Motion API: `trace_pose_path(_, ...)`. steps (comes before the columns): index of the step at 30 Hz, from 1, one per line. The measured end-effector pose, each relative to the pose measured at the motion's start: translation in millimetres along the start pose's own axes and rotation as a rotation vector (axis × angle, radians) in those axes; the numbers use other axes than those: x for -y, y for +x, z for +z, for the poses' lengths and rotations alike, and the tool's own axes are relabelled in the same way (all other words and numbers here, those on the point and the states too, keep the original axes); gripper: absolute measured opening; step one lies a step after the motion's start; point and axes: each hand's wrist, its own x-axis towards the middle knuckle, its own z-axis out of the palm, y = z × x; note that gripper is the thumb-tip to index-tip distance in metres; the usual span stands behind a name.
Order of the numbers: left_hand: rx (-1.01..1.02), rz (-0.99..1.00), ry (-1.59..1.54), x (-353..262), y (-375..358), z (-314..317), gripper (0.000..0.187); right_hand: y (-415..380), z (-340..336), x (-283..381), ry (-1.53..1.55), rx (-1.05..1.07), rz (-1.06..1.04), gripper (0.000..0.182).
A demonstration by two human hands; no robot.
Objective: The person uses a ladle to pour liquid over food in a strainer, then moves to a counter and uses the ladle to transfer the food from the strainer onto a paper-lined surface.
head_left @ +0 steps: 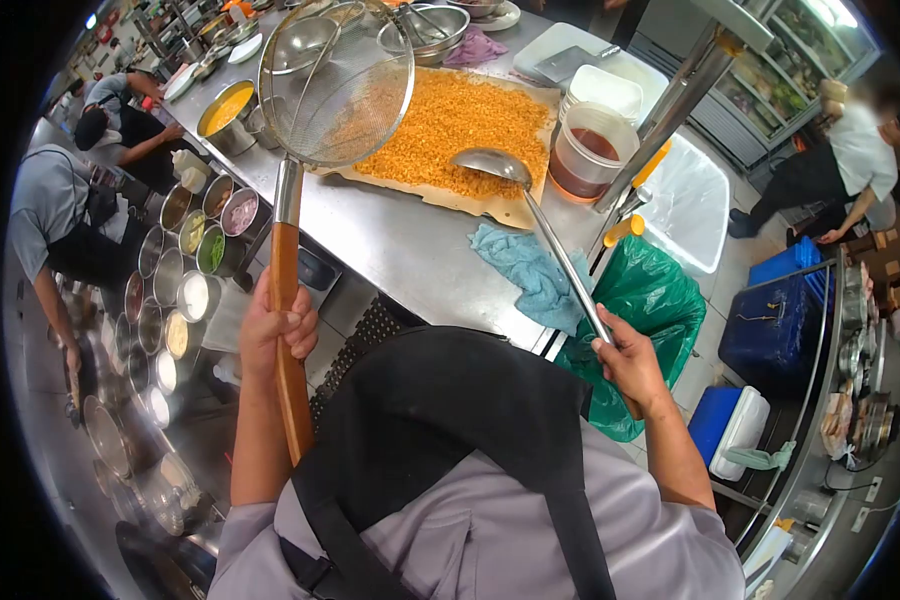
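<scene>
My left hand (280,325) is wrapped round the wooden handle of a large wire-mesh strainer (355,110), held up over the far left part of the orange crumbs. In my right hand (625,355) is the long metal handle of a ladle (493,166). The ladle's bowl is at the right front part of the orange fried crumbs (460,115). These crumbs lie spread in a thick layer on brown paper (505,210) on the steel table (370,225). A crumpled blue cloth (530,270) lies at the table's front edge, beside the ladle's handle.
Right of the crumbs stands a clear tub of reddish-brown liquid (590,150). A bin lined with a green bag (635,330) is by my right arm. Several metal ingredient pots (192,295) are on the left. Co-workers (55,210) stand at left; another person (835,155) is at right.
</scene>
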Motion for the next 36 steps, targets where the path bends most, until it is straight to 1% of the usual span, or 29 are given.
trace_pose_path(2, -0.009, 0.001, 0.017, -5, -3, -1, 0.08, -9, 14, -4, -0.003, -0.017, -0.013, 0.056)
trace_pose_path(4, -0.019, 0.011, 0.028, -10, -7, -2, 0.078, -17, 25, -6, 0.105, -0.012, 0.01, 0.055)
trace_pose_path(5, -0.016, 0.014, 0.04, -12, -9, -3, 0.078, -14, 28, -6, 0.104, -0.017, 0.004, 0.055)
trace_pose_path(7, -0.009, 0.018, 0.047, -14, -13, -5, 0.078, -2, 32, -6, -0.026, -0.04, -0.024, 0.054)
trace_pose_path(8, -0.011, 0.023, 0.044, -14, -14, -5, 0.079, 7, 36, -4, -0.032, -0.042, -0.03, 0.054)
trace_pose_path(10, -0.014, 0.028, 0.04, -16, -19, -7, 0.079, 29, 50, 1, -0.109, -0.112, -0.121, 0.054)
trace_pose_path(14, 0.002, 0.017, 0.04, -21, -26, -15, 0.079, 74, 57, 15, -0.186, -0.169, -0.162, 0.056)
trace_pose_path(17, 0.006, 0.016, 0.049, -24, -34, -24, 0.079, 51, 58, 25, -0.184, -0.199, -0.203, 0.056)
trace_pose_path(18, 0.012, 0.018, 0.055, -26, -35, -27, 0.078, 37, 56, 23, -0.106, -0.168, -0.182, 0.054)
trace_pose_path(19, 0.015, 0.018, 0.054, -27, -37, -31, 0.078, 18, 51, 23, -0.107, -0.171, -0.183, 0.054)
trace_pose_path(21, 0.004, 0.014, 0.033, -27, -42, -40, 0.078, -19, 39, 21, 0.05, -0.038, -0.042, 0.053)
trace_pose_path(22, 0.007, 0.017, 0.029, -27, -44, -44, 0.078, -26, 36, 14, 0.046, -0.041, -0.045, 0.053)
trace_pose_path(24, -0.007, 0.004, 0.003, -28, -46, -48, 0.077, -33, 33, 4, 0.123, 0.03, 0.047, 0.054)
trace_pose_path(25, 0.001, 0.004, 0.003, -29, -45, -50, 0.077, -28, 37, 4, 0.124, 0.022, 0.044, 0.054)
trace_pose_path(28, 0.006, 0.008, -0.02, -29, -40, -54, 0.077, 6, 58, 22, 0.155, -0.039, -0.003, 0.056)
trace_pose_path(29, 0.028, -0.022, -0.033, -31, -38, -55, 0.077, 14, 63, 27, 0.148, -0.029, -0.017, 0.056)
trace_pose_path(30, 0.05, -0.047, -0.042, -35, -34, -56, 0.076, 23, 69, 35, 0.203, -0.111, -0.105, 0.054)
trace_pose_path(31, 0.056, -0.011, -0.039, -44, -30, -55, 0.076, 30, 78, 51, 0.261, -0.193, -0.208, 0.053)
trace_pose_path(32, 0.116, -0.053, -0.103, -45, -22, -51, 0.074, 27, 83, 59, 0.263, -0.232, -0.209, 0.055)
trace_pose_path(34, 0.224, -0.121, -0.22, -48, -7, -39, 0.066, 33, 108, 59, 0.16, -0.31, -0.234, 0.059)
trace_pose_path(35, 0.237, -0.114, -0.222, -49, 0, -32, 0.066, 34, 124, 61, 0.084, -0.351, -0.231, 0.06)
trace_pose_path(36, 0.251, -0.174, -0.309, -49, 6, -25, 0.068, 29, 134, 77, 0.051, -0.267, -0.261, 0.062)
